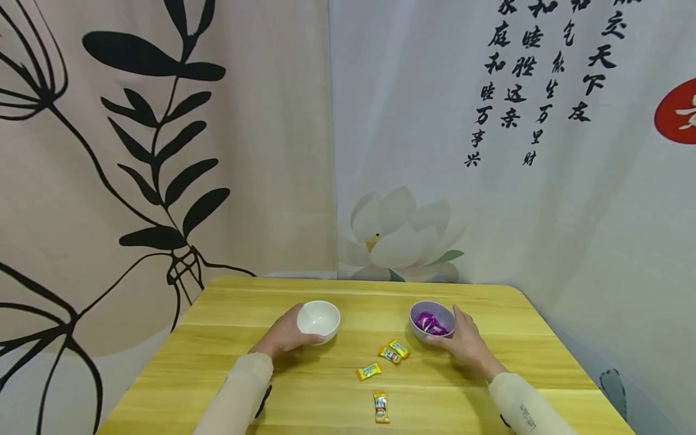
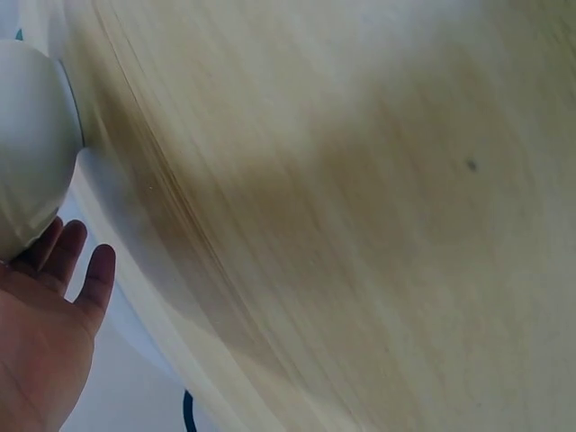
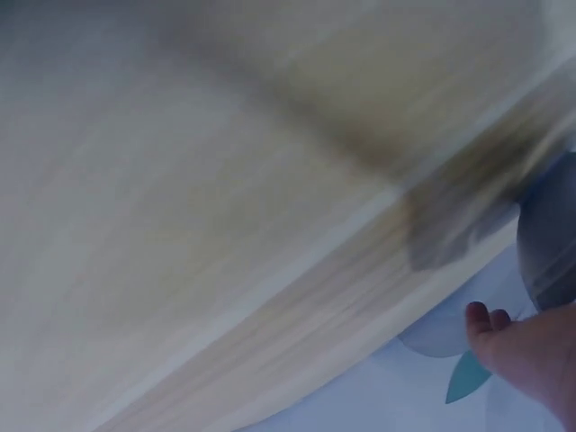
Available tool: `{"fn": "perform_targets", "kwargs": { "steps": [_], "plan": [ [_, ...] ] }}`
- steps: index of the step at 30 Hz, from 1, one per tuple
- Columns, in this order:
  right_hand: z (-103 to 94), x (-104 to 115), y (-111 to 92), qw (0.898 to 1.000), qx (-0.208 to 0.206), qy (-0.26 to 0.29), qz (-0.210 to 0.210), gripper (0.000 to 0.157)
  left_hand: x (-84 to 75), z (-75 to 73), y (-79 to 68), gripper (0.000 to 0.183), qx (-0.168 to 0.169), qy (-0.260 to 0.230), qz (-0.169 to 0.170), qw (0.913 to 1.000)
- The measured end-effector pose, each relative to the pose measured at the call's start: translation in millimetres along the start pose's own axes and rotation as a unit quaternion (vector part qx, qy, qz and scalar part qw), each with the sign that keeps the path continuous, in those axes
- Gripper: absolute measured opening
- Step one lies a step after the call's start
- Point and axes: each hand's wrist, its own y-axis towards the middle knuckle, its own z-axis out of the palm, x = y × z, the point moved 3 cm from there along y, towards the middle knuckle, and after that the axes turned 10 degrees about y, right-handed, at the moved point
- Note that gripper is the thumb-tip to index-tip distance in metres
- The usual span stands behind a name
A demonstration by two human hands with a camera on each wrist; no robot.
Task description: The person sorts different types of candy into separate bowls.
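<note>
My left hand (image 1: 288, 332) grips a white bowl (image 1: 318, 320) by its left side, the thumb along the near side. In the head view the inside of this bowl looks bare. On the right, a purple bowl (image 1: 451, 323) containing purple-wrapped candies (image 1: 429, 324) is held by my right hand (image 1: 466, 341), thumb at the near side and fingers at the far right. Both wrist views show the bowls only in part: the white bowl (image 2: 34, 144) at the left edge, the purple one (image 3: 551, 234) at the right edge. Whether either bowl touches the tabletop, I cannot tell.
Several yellow-wrapped candies lie on the wooden table (image 1: 217, 386): a touching pair (image 1: 394, 351) near the purple bowl, one candy (image 1: 369, 371) nearer, another candy (image 1: 380, 406) closest to me. Printed curtains (image 1: 283, 151) hang behind the table's far edge.
</note>
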Motion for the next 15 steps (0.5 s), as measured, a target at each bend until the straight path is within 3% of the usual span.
{"fn": "perform_targets", "kwargs": {
  "steps": [4, 10, 13, 15],
  "plan": [
    [-6.9, 9, -3, 0.998, -0.014, -0.024, -0.058, 0.112, 0.5, -1.7, -0.9, 0.106, 0.000, 0.006, -0.002, 1.0000],
    [-9.1, 33, -13, 0.987, -0.030, -0.021, -0.157, 0.081, 0.1, -2.3, -0.8, 0.109, 0.007, 0.011, -0.001, 0.9999],
    [1.3, 46, -19, 0.980, 0.002, -0.013, -0.197, 0.068, -0.8, -1.8, -1.1, 0.108, 0.007, 0.013, 0.004, 0.9999],
    [12.6, 52, -26, 0.977, 0.045, -0.011, -0.209, 0.063, -1.2, -1.5, -1.4, 0.108, 0.009, 0.016, 0.001, 0.9998]
  ]
}}
